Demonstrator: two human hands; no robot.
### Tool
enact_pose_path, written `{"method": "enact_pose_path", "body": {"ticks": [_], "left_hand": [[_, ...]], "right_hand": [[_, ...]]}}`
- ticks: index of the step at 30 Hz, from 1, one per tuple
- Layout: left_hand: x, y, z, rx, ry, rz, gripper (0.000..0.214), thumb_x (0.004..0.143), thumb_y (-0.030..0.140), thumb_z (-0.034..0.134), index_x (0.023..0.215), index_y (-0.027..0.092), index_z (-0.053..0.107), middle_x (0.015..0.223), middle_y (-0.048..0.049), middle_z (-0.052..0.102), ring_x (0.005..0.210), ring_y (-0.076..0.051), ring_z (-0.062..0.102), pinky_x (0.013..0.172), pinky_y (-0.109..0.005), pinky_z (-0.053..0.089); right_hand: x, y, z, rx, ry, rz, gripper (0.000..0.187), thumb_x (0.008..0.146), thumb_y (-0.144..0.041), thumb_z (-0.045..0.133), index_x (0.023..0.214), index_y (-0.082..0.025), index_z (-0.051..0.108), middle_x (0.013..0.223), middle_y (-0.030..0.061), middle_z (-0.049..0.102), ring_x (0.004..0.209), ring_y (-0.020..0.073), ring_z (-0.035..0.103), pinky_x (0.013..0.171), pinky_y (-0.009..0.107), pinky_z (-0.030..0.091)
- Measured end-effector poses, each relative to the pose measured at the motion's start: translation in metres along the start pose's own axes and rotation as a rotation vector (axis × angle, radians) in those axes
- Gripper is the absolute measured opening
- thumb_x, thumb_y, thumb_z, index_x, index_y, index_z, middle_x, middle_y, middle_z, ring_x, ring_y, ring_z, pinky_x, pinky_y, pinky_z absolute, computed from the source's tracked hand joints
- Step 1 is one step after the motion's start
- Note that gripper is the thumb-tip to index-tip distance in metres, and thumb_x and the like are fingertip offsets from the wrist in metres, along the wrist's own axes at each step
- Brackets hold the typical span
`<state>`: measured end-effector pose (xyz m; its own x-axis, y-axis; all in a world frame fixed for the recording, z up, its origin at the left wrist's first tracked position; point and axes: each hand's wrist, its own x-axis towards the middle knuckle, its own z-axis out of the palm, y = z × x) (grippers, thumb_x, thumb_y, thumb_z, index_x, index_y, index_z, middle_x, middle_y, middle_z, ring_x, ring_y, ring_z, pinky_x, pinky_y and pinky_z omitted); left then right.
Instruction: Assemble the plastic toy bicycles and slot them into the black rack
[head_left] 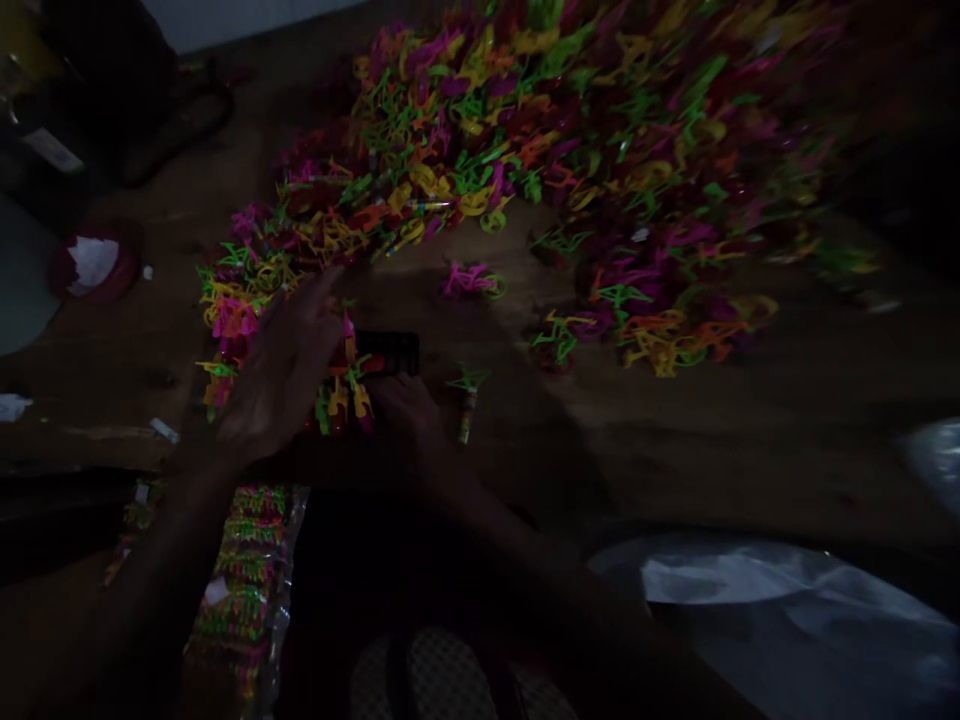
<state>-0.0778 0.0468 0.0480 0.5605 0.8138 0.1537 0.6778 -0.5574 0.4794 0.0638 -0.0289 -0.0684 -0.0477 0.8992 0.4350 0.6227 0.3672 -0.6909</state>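
The scene is dark. My left hand (289,345) reaches over small bright plastic toys at the left of the wooden table, its visible fingers stretched out and pointing away from me. Just right of it, several orange, yellow, green and pink toy pieces (349,385) stand at a small black slotted tray (405,350). At the near edge of that tray is my right hand (409,405), its fingers bent against it; the fingertips are partly hidden. A small tube with a green top (468,400) lies to the right of this hand.
A large heap of coloured plastic toys (480,130) covers the far side of the table (720,440). A red bowl with white paper (94,265) stands left. Below the edge hang a strip of packed toys (244,580) and a clear plastic bag (787,610).
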Motion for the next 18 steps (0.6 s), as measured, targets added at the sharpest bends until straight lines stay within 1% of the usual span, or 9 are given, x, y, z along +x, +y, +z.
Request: {"method": "enact_pose_path", "body": {"ticks": [1, 3, 5, 8, 11, 12, 15, 16, 18], "left_hand": [[-0.002, 0.003, -0.001, 0.004, -0.006, 0.011, 0.057, 0.104, 0.054, 0.03, 0.155, 0.03, 0.032, 0.163, -0.0053, 0.036, 0.152, -0.025, 0.031, 0.126, -0.049, 0.025], [-0.005, 0.008, 0.002, 0.11, -0.016, 0.046, 0.073, 0.096, 0.056, 0.051, 0.158, 0.028, 0.025, 0.166, -0.0091, 0.03, 0.155, -0.033, 0.021, 0.126, -0.058, 0.019], [-0.007, 0.013, 0.01, 0.249, -0.035, 0.044, 0.087, 0.087, 0.05, 0.065, 0.159, 0.026, 0.022, 0.167, -0.0124, 0.027, 0.156, -0.039, 0.012, 0.124, -0.066, 0.011], [-0.008, 0.015, 0.02, 0.341, -0.062, 0.03, 0.089, 0.083, 0.035, 0.066, 0.16, 0.025, 0.02, 0.168, -0.0126, 0.024, 0.157, -0.039, 0.009, 0.124, -0.066, 0.012], [-0.007, 0.013, 0.021, 0.351, -0.073, 0.039, 0.092, 0.083, 0.027, 0.062, 0.161, 0.027, 0.014, 0.168, -0.0102, 0.023, 0.157, -0.036, 0.009, 0.124, -0.063, 0.014], [-0.007, 0.012, 0.02, 0.352, -0.076, 0.04, 0.093, 0.082, 0.026, 0.061, 0.161, 0.027, 0.013, 0.169, -0.0096, 0.022, 0.157, -0.036, 0.009, 0.125, -0.063, 0.014], [-0.007, 0.012, 0.016, 0.357, -0.078, 0.051, 0.095, 0.08, 0.026, 0.063, 0.161, 0.027, 0.013, 0.169, -0.0091, 0.021, 0.157, -0.035, 0.009, 0.126, -0.061, 0.014], [-0.008, 0.012, 0.014, 0.355, -0.073, 0.058, 0.095, 0.08, 0.028, 0.064, 0.161, 0.026, 0.013, 0.169, -0.0096, 0.022, 0.157, -0.035, 0.009, 0.126, -0.061, 0.014], [-0.008, 0.012, 0.012, 0.341, -0.065, 0.075, 0.095, 0.081, 0.033, 0.067, 0.16, 0.025, 0.016, 0.168, -0.0114, 0.024, 0.157, -0.037, 0.009, 0.125, -0.062, 0.016]], "right_hand": [[0.0, 0.0, 0.0, 0.011, -0.004, -0.009, 0.024, 0.092, -0.012, 0.047, 0.105, -0.016, 0.066, 0.093, 0.0091, 0.068, 0.085, 0.0233, 0.054, 0.075, 0.036, 0.04], [-0.001, -0.001, 0.0, 0.021, 0.004, -0.026, 0.023, 0.092, -0.01, 0.045, 0.103, -0.017, 0.065, 0.092, 0.0087, 0.067, 0.085, 0.0231, 0.054, 0.074, 0.036, 0.041], [0.0, -0.001, 0.001, 0.002, 0.003, -0.024, 0.021, 0.093, -0.01, 0.046, 0.098, -0.018, 0.065, 0.09, 0.0083, 0.066, 0.083, 0.023, 0.054, 0.074, 0.036, 0.041], [0.002, 0.001, 0.002, -0.029, -0.053, 0.026, 0.019, 0.093, -0.01, 0.048, 0.091, -0.018, 0.065, 0.089, 0.0094, 0.066, 0.083, 0.0239, 0.055, 0.074, 0.038, 0.043], [0.003, 0.001, -0.004, 0.108, -0.084, 0.09, 0.017, 0.093, -0.014, 0.05, 0.096, -0.019, 0.066, 0.092, 0.0093, 0.068, 0.086, 0.0237, 0.06, 0.078, 0.038, 0.048], [0.003, -0.001, -0.008, 0.188, -0.052, 0.121, 0.018, 0.093, -0.016, 0.051, 0.103, -0.02, 0.066, 0.098, 0.0094, 0.07, 0.091, 0.0233, 0.062, 0.081, 0.038, 0.051], [0.006, -0.007, -0.019, 0.445, 0.146, 0.257, 0.031, 0.093, -0.02, 0.056, 0.123, -0.021, 0.061, 0.117, 0.0094, 0.071, 0.106, 0.0211, 0.067, 0.091, 0.036, 0.054], [0.008, -0.009, -0.021, 0.522, 0.195, 0.297, 0.031, 0.093, -0.022, 0.058, 0.123, -0.022, 0.061, 0.118, 0.0086, 0.072, 0.107, 0.0202, 0.068, 0.092, 0.035, 0.054], [0.015, -0.011, -0.023, 0.664, 0.229, 0.354, 0.023, 0.093, -0.026, 0.06, 0.114, -0.023, 0.067, 0.112, 0.0055, 0.075, 0.103, 0.0184, 0.07, 0.092, 0.033, 0.055]]}}
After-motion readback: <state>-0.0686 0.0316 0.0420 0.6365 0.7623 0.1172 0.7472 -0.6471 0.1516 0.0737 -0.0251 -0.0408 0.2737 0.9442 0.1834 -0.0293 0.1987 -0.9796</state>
